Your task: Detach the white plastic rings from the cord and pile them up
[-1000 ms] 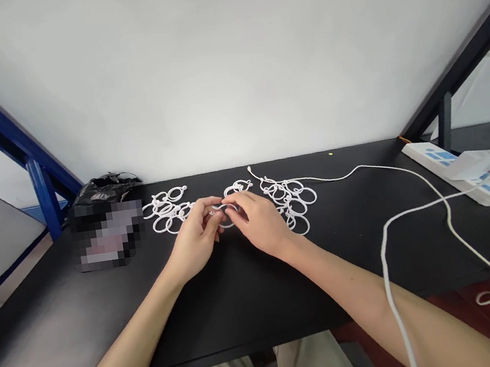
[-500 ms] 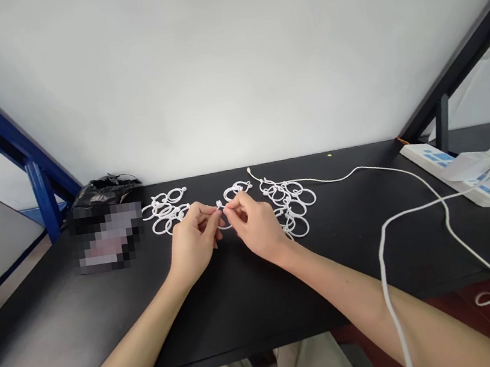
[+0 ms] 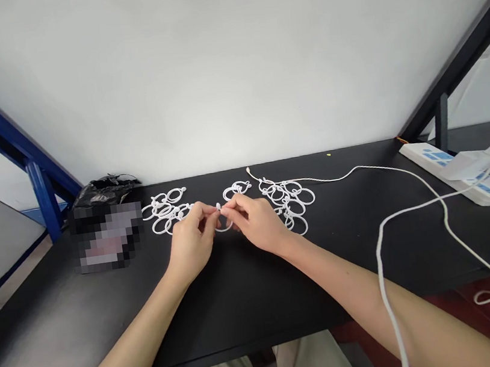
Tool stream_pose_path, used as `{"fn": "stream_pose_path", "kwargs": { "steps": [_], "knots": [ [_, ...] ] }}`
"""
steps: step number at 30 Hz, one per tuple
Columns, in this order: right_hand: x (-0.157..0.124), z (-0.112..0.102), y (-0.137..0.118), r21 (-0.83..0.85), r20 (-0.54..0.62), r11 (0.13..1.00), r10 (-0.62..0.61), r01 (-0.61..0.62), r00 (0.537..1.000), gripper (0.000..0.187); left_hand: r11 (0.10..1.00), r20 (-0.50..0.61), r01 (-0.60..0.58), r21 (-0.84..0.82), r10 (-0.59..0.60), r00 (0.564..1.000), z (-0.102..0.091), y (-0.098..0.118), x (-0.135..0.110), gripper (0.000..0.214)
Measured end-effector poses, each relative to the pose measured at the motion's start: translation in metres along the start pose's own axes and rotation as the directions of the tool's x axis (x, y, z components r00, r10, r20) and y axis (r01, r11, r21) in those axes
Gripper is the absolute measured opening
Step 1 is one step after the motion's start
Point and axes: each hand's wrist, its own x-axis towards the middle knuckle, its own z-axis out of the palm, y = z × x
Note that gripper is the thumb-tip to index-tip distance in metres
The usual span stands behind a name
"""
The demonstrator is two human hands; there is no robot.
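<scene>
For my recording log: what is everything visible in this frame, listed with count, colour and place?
held ring: one, white, pinched between both hands at table centre
left ring pile: many, white, far side, left of the hands
right ring pile: many, white, right of the hands
small ring cluster: few, white, behind the hands
table: one, black
cable: one, white, trailing right
power strip: one, white and blue, far right
black bag: one, far left
left hand: grip on held ring
right hand: grip on held ring
</scene>
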Motion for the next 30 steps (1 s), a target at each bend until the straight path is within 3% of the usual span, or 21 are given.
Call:
{"fn": "stream_pose_path", "kwargs": {
  "steps": [3,7,13,18,21,25,30],
  "knots": [
    [0.010,0.001,0.007,-0.292,-0.063,0.957,-0.023,0.004,0.998,0.028,0.993,-0.183,0.043,0.113,-0.022,0.983,-0.006,-0.007,0.013,0.019],
    [0.016,0.001,0.021,-0.590,0.080,0.806,0.002,0.046,0.997,0.031,0.952,-0.376,0.150,0.267,-0.040,0.926,-0.019,-0.033,0.035,0.020],
    [0.012,-0.005,0.025,-0.617,0.099,0.787,0.062,0.012,0.993,0.020,0.865,-0.349,0.257,0.431,-0.103,0.931,-0.025,-0.068,0.055,0.028],
    [0.010,-0.010,0.015,-0.566,0.046,0.824,0.066,-0.028,0.997,0.021,0.886,-0.383,0.195,0.421,-0.021,0.924,-0.024,-0.052,0.047,0.031],
    [0.008,-0.011,0.007,-0.541,0.018,0.841,0.010,0.002,1.000,0.023,0.951,-0.260,0.101,0.291,-0.023,0.965,-0.015,-0.027,0.034,0.028],
    [0.002,-0.010,0.000,-0.519,0.051,0.851,-0.060,0.078,0.997,0.025,0.977,-0.021,0.202,-0.074,-0.204,0.979,0.002,-0.002,0.017,0.033],
    [-0.001,-0.006,-0.002,-0.351,0.007,0.929,-0.122,0.117,0.992,0.023,0.915,-0.005,0.186,-0.359,-0.201,0.980,0.010,0.000,0.010,0.035]
  ]
}}
